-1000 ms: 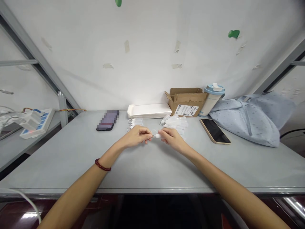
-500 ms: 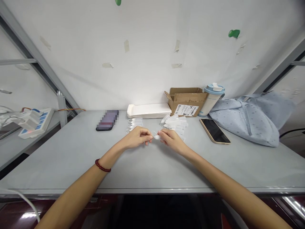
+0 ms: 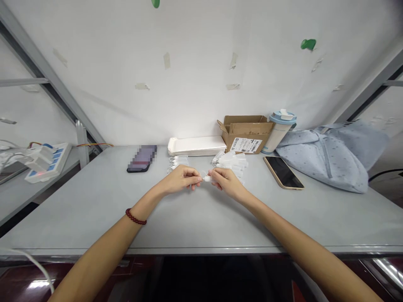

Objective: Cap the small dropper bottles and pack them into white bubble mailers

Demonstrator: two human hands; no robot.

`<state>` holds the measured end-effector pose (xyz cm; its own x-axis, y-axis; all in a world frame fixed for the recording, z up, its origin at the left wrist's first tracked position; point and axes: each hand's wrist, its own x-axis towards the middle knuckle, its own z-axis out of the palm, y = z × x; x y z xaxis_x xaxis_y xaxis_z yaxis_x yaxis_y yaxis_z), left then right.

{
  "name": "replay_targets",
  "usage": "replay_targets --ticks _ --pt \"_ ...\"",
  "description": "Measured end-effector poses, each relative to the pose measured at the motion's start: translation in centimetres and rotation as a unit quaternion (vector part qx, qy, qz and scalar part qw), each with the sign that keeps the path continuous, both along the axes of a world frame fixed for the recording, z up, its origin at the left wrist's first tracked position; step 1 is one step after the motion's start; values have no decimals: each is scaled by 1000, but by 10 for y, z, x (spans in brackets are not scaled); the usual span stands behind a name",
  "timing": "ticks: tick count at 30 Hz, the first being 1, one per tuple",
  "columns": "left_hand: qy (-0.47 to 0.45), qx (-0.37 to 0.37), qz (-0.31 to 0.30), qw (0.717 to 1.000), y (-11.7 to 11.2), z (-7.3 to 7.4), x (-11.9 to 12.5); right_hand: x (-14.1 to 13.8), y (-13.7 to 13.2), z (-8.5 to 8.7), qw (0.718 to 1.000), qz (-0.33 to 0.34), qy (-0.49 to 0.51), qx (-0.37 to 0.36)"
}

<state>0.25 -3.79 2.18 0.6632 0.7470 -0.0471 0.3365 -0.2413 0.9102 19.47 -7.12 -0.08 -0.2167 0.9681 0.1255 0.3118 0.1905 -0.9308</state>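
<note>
A small white-capped plastic bottle [image 3: 207, 179] is held between my hands, above the grey table. My right hand [image 3: 226, 181] is closed round its clear body, most of which the fingers hide. At the cap end, my left hand [image 3: 185, 179] pinches the thin tip; what exactly lies between the fingertips is too small to make out. A thin clear loop [image 3: 204, 173] curves above the cap. Behind my right hand lies a pile of similar clear bottles [image 3: 233, 159]. Several more with white caps and small rings [image 3: 179, 160] sit in a row behind my left hand.
A stack of white flat boxes [image 3: 197, 146] stands against the wall beside an open cardboard box [image 3: 247, 134] and a tumbler [image 3: 278, 132]. Phones lie left [image 3: 142, 158] and right [image 3: 284, 173]. A light blue cloth bag [image 3: 327, 157] rests at the right. The table edge [image 3: 204, 251] is nearest me.
Both hands stay nearly in place on the bottle, only a few pixels higher in view. The grip has not visibly changed.
</note>
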Motion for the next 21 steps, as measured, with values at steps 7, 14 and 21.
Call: replay_targets --ticks 7,14,21 --pt "-32 -1 -9 999 5 2 -1 2 0 9 1000 9 26 -5" --pt "-33 0 -7 999 6 3 -3 3 1 8 999 6 32 -4" --pt "-39 -5 8 999 4 6 -5 3 1 6 998 1 59 -12"
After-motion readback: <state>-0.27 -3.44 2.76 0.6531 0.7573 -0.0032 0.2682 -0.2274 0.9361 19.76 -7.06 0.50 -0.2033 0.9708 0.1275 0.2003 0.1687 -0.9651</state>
